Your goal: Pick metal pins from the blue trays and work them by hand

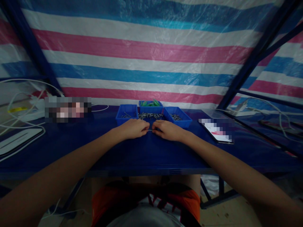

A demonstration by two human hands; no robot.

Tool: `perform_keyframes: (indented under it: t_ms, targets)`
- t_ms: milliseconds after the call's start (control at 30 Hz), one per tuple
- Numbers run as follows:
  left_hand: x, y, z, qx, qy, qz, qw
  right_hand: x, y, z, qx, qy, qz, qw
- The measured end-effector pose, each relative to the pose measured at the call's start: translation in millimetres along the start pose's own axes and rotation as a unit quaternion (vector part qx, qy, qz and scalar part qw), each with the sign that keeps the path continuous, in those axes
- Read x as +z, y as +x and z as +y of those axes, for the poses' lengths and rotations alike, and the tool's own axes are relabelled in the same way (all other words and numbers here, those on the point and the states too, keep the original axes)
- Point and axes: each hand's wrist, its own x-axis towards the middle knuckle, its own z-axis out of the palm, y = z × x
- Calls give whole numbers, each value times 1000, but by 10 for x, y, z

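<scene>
Worktop: a dark blue surface (151, 157) ran across the scene, its near edge above the person's lap.
Left hand: the hand (137, 128) was narrow, its fingers curled and pinching the left end of a thin metal piece.
Right hand: the hand (165, 130) was just as narrow, its fingertips at the piece's right end.
Thin metal piece: it (150, 130) bridged the small gap between the hands, over the worktop's middle; its ends were hidden by fingers.
Loose fasteners: a pile of small metal fasteners (151, 116) lay just beyond the hands.
Blue bins: the left bin (127, 107) held a few fasteners, the right bin (187, 117) held more, and the far bin (151, 110) held green pieces (151, 103).
Smartphone: it (216, 130) lay to the right, screen lit.
Backdrop: a striped plastic sheet (142, 52) hung at the far side.
</scene>
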Motion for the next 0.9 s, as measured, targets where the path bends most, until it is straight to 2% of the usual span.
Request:
perform_keyframes:
  t_ms: [900]
  targets:
    - [-17, -1, 12, -6, -15, -1, 1000, 6, -1, 0, -1, 6, 0, 1000]
